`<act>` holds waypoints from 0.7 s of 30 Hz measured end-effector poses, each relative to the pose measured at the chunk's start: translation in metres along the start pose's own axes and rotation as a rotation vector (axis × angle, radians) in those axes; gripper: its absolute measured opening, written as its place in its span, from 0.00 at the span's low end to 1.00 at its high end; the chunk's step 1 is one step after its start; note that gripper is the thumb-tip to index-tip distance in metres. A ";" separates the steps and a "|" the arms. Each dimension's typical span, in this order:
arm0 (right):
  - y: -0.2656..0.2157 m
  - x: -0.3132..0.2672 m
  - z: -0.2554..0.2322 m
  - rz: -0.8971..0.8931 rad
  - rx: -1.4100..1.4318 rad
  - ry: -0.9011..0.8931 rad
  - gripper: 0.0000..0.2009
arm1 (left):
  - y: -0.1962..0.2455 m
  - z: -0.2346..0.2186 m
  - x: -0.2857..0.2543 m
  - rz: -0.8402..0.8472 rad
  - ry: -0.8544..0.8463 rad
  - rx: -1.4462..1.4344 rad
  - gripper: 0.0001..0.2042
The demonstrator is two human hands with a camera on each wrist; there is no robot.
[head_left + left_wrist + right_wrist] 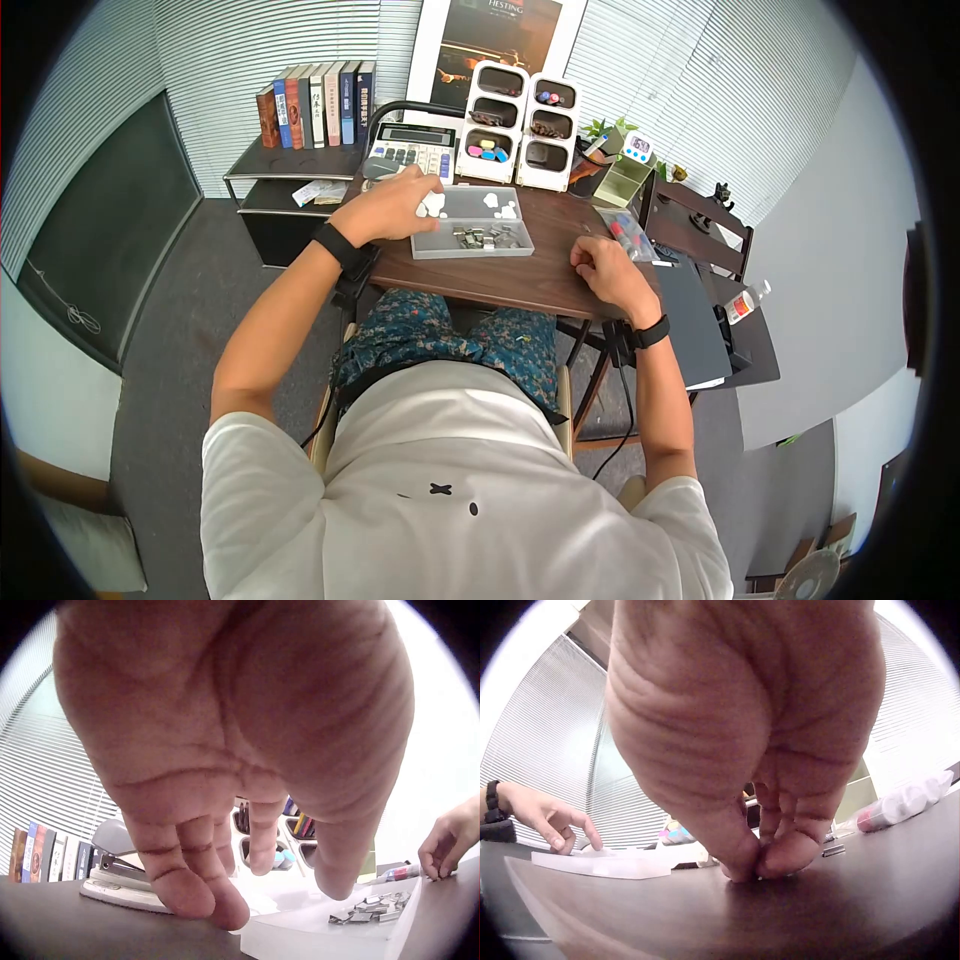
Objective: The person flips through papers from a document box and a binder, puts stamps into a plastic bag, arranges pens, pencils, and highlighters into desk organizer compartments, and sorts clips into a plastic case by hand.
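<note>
An open translucent plastic box (472, 253) lies on the brown table; metal clips (488, 238) fill part of its front half, and white pieces (491, 201) show in the back half. Over the box's left side is my left hand (393, 208), fingers extended and spread, with nothing seen in them in the left wrist view (225, 750). My right hand (612, 272) rests on the table right of the box. Its thumb and index fingertips meet at the tabletop (759, 862); whether something small is between them is unclear. A metal piece (833, 850) lies beyond them.
Behind the box stand a calculator (418, 158), a stapler (381, 168) and white organizers (490, 128) with small items. A plastic bag (626, 232) with coloured things lies beyond my right hand. Books (317, 108) stand at the left; a bottle (745, 302) is at the far right.
</note>
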State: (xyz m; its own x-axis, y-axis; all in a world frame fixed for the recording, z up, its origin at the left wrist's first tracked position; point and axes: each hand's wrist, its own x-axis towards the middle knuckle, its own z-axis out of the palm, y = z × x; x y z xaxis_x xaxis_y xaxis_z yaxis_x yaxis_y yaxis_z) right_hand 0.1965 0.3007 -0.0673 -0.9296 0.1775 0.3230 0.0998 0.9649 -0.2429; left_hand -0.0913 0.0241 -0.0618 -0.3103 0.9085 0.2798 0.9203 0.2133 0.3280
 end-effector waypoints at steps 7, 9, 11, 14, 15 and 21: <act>-0.009 0.004 0.002 0.066 -0.054 -0.029 0.04 | -0.002 -0.002 -0.007 0.033 -0.097 -0.152 0.37; -0.012 0.005 0.001 0.086 -0.077 -0.056 0.04 | -0.002 0.001 -0.004 0.108 -0.133 -0.215 0.40; -0.018 0.006 0.001 0.069 -0.001 -0.040 0.04 | -0.003 0.012 0.001 0.161 -0.123 -0.214 0.39; -0.035 0.017 0.001 0.047 0.110 0.092 0.04 | 0.000 0.019 0.008 0.203 -0.124 -0.200 0.37; -0.041 0.020 0.002 0.047 0.144 0.207 0.04 | 0.003 0.022 0.009 0.195 -0.137 -0.191 0.35; -0.043 0.042 0.012 0.054 0.302 0.291 0.07 | 0.008 0.026 0.009 0.207 -0.111 -0.159 0.34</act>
State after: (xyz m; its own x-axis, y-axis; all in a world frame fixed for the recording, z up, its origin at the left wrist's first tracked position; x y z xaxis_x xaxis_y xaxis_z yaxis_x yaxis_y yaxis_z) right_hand 0.1492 0.2641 -0.0539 -0.7826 0.3150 0.5369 -0.0031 0.8605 -0.5094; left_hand -0.0807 0.0431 -0.0807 -0.0837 0.9627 0.2574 0.9098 -0.0315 0.4138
